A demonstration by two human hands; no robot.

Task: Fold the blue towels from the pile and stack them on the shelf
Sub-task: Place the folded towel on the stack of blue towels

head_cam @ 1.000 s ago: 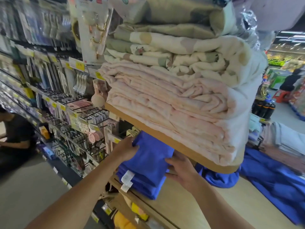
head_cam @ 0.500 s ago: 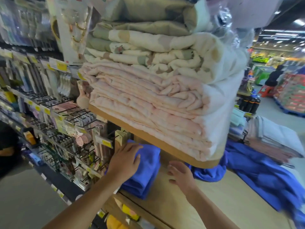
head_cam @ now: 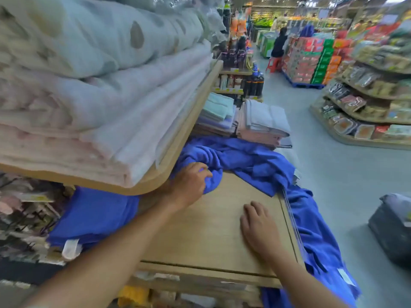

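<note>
A stack of folded blue towels [head_cam: 93,216] with a white tag lies at the left end of the wooden shelf [head_cam: 206,238], under the upper shelf board. A loose pile of blue towels [head_cam: 251,161] spreads over the far part of the shelf and hangs down over its right edge. My left hand [head_cam: 189,185] grips the near edge of that pile. Flat on the bare wood near the right edge rests my right hand [head_cam: 258,230], fingers straight, holding nothing.
The upper shelf board [head_cam: 178,156] carries thick pink and spotted blankets [head_cam: 93,101] just above my left arm. Folded pale towels [head_cam: 262,123] sit beyond the blue pile. A dark bag [head_cam: 393,227] lies on the aisle floor at right. Stocked shelves [head_cam: 369,103] line the far right.
My view has swung right. My left hand left the folded blue stack and reached to the loose blue pile, gripping it. My right hand moved right along the shelf.
</note>
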